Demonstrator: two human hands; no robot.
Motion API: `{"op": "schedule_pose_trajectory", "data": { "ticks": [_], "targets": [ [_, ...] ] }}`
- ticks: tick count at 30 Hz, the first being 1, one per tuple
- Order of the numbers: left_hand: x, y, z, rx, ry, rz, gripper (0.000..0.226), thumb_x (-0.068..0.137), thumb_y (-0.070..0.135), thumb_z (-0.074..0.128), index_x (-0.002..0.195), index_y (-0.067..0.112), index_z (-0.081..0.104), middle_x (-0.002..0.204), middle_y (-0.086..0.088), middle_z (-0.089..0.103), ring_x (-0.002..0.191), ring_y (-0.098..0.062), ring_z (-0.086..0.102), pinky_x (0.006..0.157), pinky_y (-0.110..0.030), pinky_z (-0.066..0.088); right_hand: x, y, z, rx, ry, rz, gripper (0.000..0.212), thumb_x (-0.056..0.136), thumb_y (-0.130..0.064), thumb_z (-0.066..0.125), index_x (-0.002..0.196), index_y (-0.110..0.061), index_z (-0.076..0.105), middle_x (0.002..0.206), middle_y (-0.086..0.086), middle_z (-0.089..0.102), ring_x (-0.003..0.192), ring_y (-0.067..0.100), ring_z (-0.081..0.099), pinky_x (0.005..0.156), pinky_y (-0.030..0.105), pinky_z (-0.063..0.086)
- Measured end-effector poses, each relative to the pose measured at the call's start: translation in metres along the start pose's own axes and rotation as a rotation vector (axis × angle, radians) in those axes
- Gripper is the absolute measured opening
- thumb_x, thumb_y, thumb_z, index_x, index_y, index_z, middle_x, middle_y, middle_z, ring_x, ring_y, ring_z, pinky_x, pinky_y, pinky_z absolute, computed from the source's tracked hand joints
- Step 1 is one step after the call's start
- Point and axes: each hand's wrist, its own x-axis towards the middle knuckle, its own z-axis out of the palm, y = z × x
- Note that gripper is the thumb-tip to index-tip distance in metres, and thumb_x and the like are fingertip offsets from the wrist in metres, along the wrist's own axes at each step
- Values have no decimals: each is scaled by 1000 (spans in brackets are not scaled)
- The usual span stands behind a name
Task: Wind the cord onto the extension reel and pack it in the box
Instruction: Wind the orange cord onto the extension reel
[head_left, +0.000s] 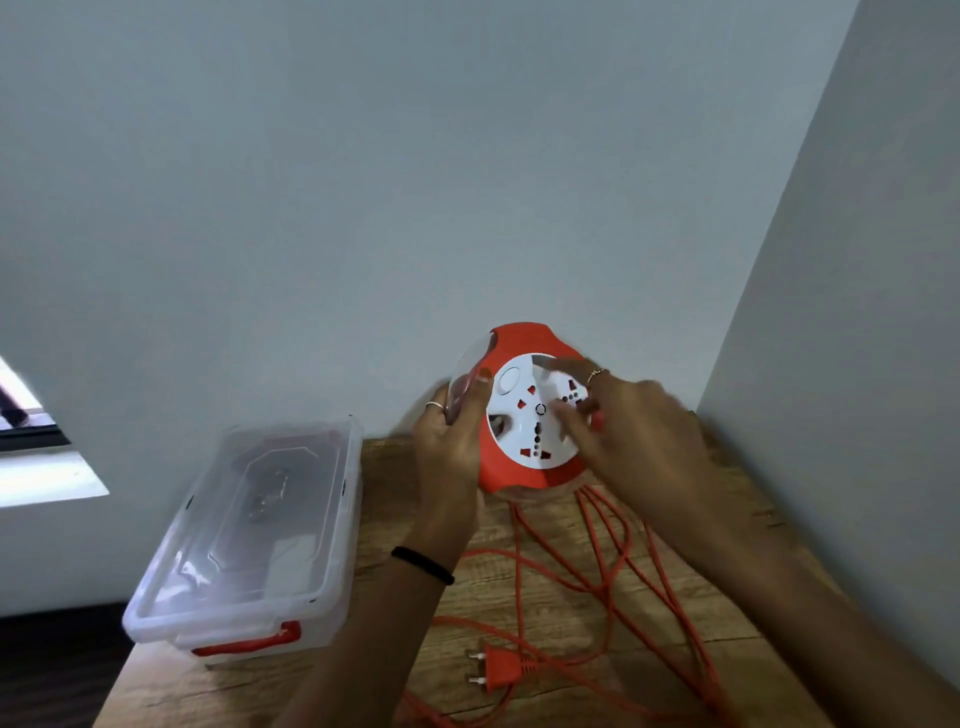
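Barely started: left hand grips round orange-white plastic extension reel above the wooden table, right hand fingers blurred on its face, grasp unclear, orange cord loose, lidded clear plastic box unpacked.

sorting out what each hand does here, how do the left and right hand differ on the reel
The left hand grips the side rim of the reel, thumb on the orange edge; the right hand lies across the white socket face with its fingers spread. The left hand looks sharp, the right hand blurred. The left wrist wears a black band; the right shows none. Both wear a ring and hold the reel above the table.
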Motion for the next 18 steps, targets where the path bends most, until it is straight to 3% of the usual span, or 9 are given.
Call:
{"op": "schedule_pose_trajectory", "data": {
  "ticks": [3, 6, 11, 13, 15, 18],
  "targets": [
    [3, 3, -1, -20, -48, -18, 33, 93, 26, 58, 115, 2, 62, 107, -23, 69, 99, -43, 66, 85, -56, 54, 5, 16, -16, -283, 30, -472, 72, 74, -1, 61, 136, -38, 50, 118, 9, 64, 53, 30, 61, 43, 31, 44],
    [3, 5, 2, -30, -70, -52, 33, 94, 23, 56, 116, -2, 61, 107, -25, 69, 97, -43, 67, 82, -54, 55, 16, 32, -23, -387, -100, -722, 79, 71, 5, 42, 137, -38, 48, 134, 19, 54, 43, 27, 52, 38, 30, 36],
    [2, 6, 7, -10, -88, -84, 30, 94, 20, 56, 112, -2, 63, 102, -23, 71, 85, -35, 70, 67, -42, 60, 20, 28, -24, -548, -296, -791, 78, 81, -6, 45, 145, -47, 28, 132, 22, 49, 50, 27, 55, 43, 26, 25],
    [2, 5, 9, 6, -106, -85, 28, 95, 20, 56, 111, -1, 64, 100, -21, 72, 82, -31, 71, 63, -38, 59, 23, 27, -20, -565, -259, -782, 74, 77, -21, 63, 141, -46, 37, 115, 19, 58, 44, 23, 37, 40, 21, 11],
    [2, 5, 10, 12, -113, -89, 26, 95, 20, 55, 110, 0, 65, 99, -20, 72, 82, -31, 71, 63, -37, 59, 26, 24, -18, -553, -177, -807, 75, 65, -21, 77, 132, -41, 51, 92, 15, 62, 44, 21, 24, 44, 18, 1],
    [3, 4, 11, 27, -120, -67, 29, 94, 22, 57, 110, -1, 64, 102, -22, 71, 87, -35, 70, 70, -42, 59, 32, 21, -13, -559, -210, -835, 74, 68, -15, 75, 131, -41, 49, 80, 11, 61, 45, 23, 44, 43, 19, 9]
  ]
}}
